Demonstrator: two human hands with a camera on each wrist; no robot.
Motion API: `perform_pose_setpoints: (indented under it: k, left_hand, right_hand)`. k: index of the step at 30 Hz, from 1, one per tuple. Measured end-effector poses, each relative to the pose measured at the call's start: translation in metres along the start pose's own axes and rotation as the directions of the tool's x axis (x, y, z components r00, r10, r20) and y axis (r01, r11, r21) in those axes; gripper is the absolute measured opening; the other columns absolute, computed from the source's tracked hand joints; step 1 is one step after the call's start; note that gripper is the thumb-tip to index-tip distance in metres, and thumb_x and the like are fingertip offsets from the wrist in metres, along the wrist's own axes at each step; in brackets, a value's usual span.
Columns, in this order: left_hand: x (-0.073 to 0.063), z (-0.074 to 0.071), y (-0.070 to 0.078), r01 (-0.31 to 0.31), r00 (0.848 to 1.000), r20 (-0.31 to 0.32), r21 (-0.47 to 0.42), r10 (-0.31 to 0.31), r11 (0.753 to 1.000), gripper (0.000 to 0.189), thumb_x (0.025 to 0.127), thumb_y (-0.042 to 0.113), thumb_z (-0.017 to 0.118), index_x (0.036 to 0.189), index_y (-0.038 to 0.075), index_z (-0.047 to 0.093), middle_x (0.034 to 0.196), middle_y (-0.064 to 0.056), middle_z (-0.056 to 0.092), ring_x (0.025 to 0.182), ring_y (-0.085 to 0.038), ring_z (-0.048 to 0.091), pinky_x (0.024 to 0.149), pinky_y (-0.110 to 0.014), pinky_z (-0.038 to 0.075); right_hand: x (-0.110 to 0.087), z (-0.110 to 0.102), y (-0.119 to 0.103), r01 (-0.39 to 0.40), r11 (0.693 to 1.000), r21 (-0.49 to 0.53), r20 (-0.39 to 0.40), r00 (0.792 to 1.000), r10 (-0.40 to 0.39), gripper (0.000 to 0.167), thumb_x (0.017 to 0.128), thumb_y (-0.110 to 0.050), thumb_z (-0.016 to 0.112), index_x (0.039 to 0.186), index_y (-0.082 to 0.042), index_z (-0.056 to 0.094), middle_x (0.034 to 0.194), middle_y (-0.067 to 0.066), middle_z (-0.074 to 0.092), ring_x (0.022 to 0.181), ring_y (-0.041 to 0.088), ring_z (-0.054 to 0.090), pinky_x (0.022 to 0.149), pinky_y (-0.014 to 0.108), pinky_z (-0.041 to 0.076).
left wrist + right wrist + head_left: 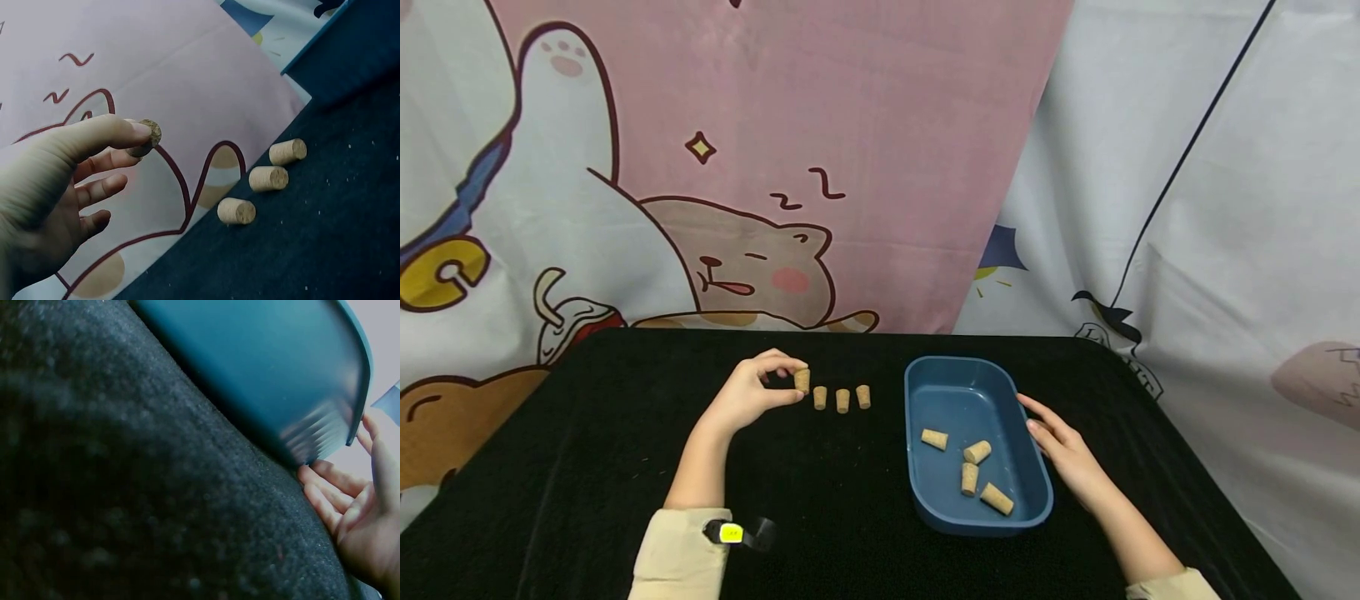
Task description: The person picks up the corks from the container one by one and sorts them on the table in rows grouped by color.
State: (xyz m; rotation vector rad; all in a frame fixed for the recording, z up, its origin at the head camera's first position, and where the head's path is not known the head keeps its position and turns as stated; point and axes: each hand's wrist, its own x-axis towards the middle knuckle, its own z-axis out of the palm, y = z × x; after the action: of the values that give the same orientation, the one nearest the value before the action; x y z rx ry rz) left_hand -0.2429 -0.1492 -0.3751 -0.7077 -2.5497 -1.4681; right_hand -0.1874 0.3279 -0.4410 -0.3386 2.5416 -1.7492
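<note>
In the head view my left hand (752, 390) pinches a cork stopper (802, 381) between thumb and fingers, raised above the black cloth. The left wrist view shows this cork (145, 137) at the fingertips, partly covered by the thumb, with the other fingers loosely bent. Three more cork stoppers (842, 401) stand in a row just right of that hand. My right hand (1067, 446) rests against the right side of a blue tub (925, 500). Its fingers (328, 487) lie fairly straight at the tub's lower edge. Several corks (970, 479) lie scattered inside the tub.
A black cloth (812, 517) covers the table, with small light crumbs on it. Behind its far edge hangs a printed curtain (880, 167) with cartoon animals. A dark strap with a yellow-lit device (731, 533) is on the left sleeve.
</note>
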Motion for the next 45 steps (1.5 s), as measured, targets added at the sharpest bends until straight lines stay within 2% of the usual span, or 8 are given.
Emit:
perform_pose_setpoints:
  k: [2,4,11,19,28,37,45]
  left_hand:
    - [0.001,0.001,-0.013,0.009,1.000,-0.005,-0.001,-0.009,1.000,0.031,0.081,0.006,0.076,0.111,0.005,0.069,0.104,-0.008,0.061,0.099,-0.033,0.049,0.081,-0.049,0.037]
    - [0.001,0.001,-0.020,0.016,1.000,-0.005,-0.002,-0.016,1.000,0.031,0.081,0.009,0.076,0.111,0.007,0.069,0.104,-0.005,0.061,0.100,-0.033,0.049,0.080,-0.047,0.038]
    - [-0.003,0.003,-0.036,0.043,0.999,-0.021,-0.008,-0.043,0.999,0.030,0.081,0.011,0.076,0.110,0.010,0.070,0.105,-0.002,0.062,0.098,-0.029,0.052,0.076,-0.039,0.039]
    - [-0.006,0.010,-0.054,0.064,0.997,-0.031,0.018,-0.064,0.998,0.031,0.082,0.011,0.075,0.112,0.008,0.069,0.108,-0.006,0.063,0.098,-0.029,0.053,0.075,-0.037,0.040]
    - [-0.009,0.015,-0.061,0.143,0.990,-0.024,0.044,-0.142,0.989,0.033,0.083,0.011,0.074,0.116,0.009,0.068,0.112,-0.006,0.062,0.099,-0.027,0.051,0.077,-0.039,0.040]
    - [-0.009,0.019,-0.071,0.158,0.987,-0.013,0.079,-0.157,0.984,0.034,0.084,0.011,0.073,0.117,0.008,0.067,0.113,-0.006,0.062,0.099,-0.026,0.051,0.077,-0.039,0.041]
    - [-0.009,0.022,-0.074,0.177,0.984,-0.008,0.133,-0.177,0.975,0.035,0.085,0.010,0.072,0.119,0.007,0.066,0.114,-0.007,0.062,0.101,-0.027,0.051,0.080,-0.044,0.042]
  right_hand:
    - [0.000,0.000,0.000,0.001,1.000,0.001,0.001,1.000,-0.001,0.051,0.104,-0.031,0.038,0.150,-0.010,0.027,0.148,0.026,0.027,0.106,0.000,0.055,0.085,0.029,0.049]
    - [-0.001,0.000,0.000,0.006,1.000,-0.002,0.002,1.000,-0.006,0.051,0.105,-0.030,0.038,0.150,-0.010,0.027,0.148,0.027,0.028,0.106,0.002,0.055,0.084,0.029,0.050]
    - [-0.001,0.000,0.001,0.013,1.000,0.005,0.006,1.000,-0.013,0.050,0.105,-0.029,0.037,0.150,-0.009,0.028,0.147,0.027,0.028,0.105,0.002,0.056,0.084,0.029,0.050]
    - [0.000,-0.001,0.001,0.014,1.000,0.005,0.007,1.000,-0.014,0.050,0.105,-0.029,0.037,0.150,-0.010,0.027,0.149,0.026,0.026,0.107,-0.001,0.054,0.085,0.028,0.049]
    - [-0.001,0.000,0.000,0.015,1.000,0.000,0.004,1.000,-0.015,0.050,0.105,-0.029,0.037,0.150,-0.010,0.028,0.148,0.026,0.028,0.106,0.000,0.055,0.084,0.028,0.049]
    - [-0.001,0.000,0.001,0.040,0.999,0.028,0.014,0.999,-0.040,0.049,0.105,-0.027,0.036,0.150,-0.009,0.028,0.146,0.028,0.030,0.105,0.003,0.057,0.083,0.030,0.051]
    - [-0.001,0.001,-0.001,0.034,0.999,0.027,0.014,0.999,-0.035,0.049,0.105,-0.026,0.036,0.150,-0.007,0.027,0.145,0.030,0.030,0.105,0.003,0.057,0.082,0.030,0.051]
